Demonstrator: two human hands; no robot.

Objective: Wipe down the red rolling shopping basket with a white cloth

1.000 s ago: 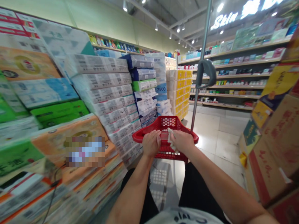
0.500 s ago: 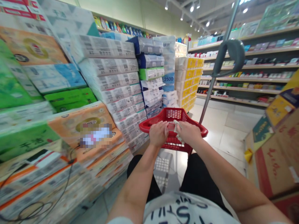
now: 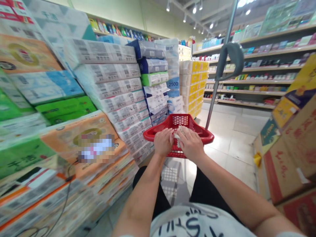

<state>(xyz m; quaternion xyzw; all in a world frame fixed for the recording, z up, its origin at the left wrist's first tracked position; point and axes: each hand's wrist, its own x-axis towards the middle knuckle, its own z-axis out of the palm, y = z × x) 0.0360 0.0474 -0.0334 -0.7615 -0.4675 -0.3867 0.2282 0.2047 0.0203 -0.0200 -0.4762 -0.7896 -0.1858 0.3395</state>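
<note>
A red plastic shopping basket (image 3: pixel 184 120) with a perforated wall is in front of my knees. My left hand (image 3: pixel 163 142) is closed over the near rim, left of its middle. Just beside it, my right hand (image 3: pixel 189 143) presses a pale, crumpled cloth (image 3: pixel 179 131) against the same rim. The cloth sticks out between the thumb and fingers, and the palm side of both hands is hidden. At the basket's right end a metal pole (image 3: pixel 211 107) rises, with a grey loop handle (image 3: pixel 230 61) on it.
Stacked tissue packs (image 3: pixel 116 87) line the left side, with a cable (image 3: pixel 64 200) hanging over the lower ones. Cardboard cartons (image 3: pixel 283 168) stand close on the right. Stocked shelves (image 3: pixel 256 81) are at the back, beyond a tiled floor (image 3: pixel 228 148).
My right hand has slid left along the rim with the cloth, closer to my left hand. The view has shifted slightly, so the surroundings appear further left.
</note>
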